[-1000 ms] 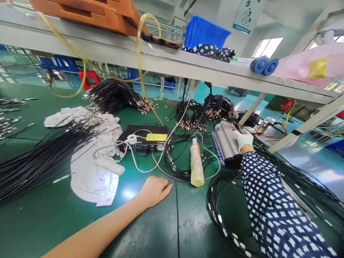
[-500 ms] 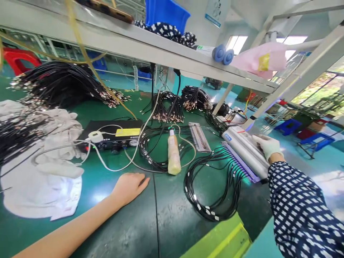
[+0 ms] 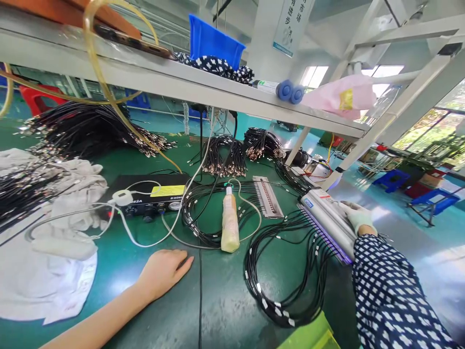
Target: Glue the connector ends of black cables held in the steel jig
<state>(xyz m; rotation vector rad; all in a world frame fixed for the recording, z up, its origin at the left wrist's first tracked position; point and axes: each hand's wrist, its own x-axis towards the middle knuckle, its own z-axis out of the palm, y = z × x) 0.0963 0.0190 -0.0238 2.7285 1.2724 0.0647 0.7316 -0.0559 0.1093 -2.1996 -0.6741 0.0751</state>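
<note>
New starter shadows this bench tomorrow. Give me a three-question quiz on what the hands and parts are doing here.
1. True or false: the right hand wears a white glove.
2. The right hand rests on: A) the bottle B) the silver lamp bar C) the black control box
3. Fill in: the bare left hand lies flat on the green ____.

Key: 1 true; 2 B; 3 mat

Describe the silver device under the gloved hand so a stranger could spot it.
On the green bench, look right, below the shelf's slanted leg. The long silver device lies under the gloved right hand. It alone glows violet along its lower edge, over looped black cables.
</note>
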